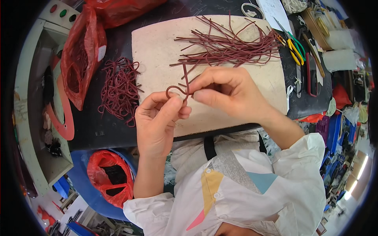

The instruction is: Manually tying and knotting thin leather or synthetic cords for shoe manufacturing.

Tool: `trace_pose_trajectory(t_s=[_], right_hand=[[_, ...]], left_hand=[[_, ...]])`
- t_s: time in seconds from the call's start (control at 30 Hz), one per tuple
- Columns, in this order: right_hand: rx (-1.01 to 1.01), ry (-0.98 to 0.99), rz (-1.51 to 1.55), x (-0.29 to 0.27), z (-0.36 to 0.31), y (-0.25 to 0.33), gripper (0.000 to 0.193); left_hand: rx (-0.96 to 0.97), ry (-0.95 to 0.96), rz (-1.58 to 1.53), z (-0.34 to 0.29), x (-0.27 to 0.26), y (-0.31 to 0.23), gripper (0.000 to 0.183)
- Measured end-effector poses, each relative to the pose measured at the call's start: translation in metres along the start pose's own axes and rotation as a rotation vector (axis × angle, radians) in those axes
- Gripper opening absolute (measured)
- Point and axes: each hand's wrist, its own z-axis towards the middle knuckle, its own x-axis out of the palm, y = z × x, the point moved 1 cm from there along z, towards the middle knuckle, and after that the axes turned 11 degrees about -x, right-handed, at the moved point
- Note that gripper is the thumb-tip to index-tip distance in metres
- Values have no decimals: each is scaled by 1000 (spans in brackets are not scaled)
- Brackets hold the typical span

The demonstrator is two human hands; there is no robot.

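A dark red cord (185, 78) is bent into a loop between my two hands, above the pale board (236, 106). My left hand (161, 118) pinches the looped part between thumb and fingers. With thumb and forefinger, my right hand (224, 90) grips the cord close beside the loop; the exact end it holds is hidden by the fingers. One free end of the cord sticks up past the fingertips. Behind the hands, a pile of straight dark red cords (232, 47) lies across the far part of the board. Left of the board sits a heap of looped or knotted cords (119, 88).
Red plastic bags (84, 51) rest at the far left. Scissors with yellow and green handles (296, 51) lie right of the board. A blue tub (84, 181) with a red bag stands below the table's left edge. A grey metal cabinet (39, 98) borders the left side.
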Motion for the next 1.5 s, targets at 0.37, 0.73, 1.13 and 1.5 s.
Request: trace_pose_trajectory(t_s=[0.37, 0.73, 1.13, 1.5], right_hand=[[125, -72, 7, 9, -6, 13, 9], [-199, 175, -663, 0, -14, 13, 8], [323, -181, 455, 10, -16, 5, 13], [253, -92, 222, -4, -6, -3, 25]], left_hand=[[111, 122, 319, -3, -2, 3, 21], [233, -32, 377, -13, -7, -5, 12], [322, -39, 333, -9, -5, 25, 15], [52, 145, 544, -16, -7, 18, 10]])
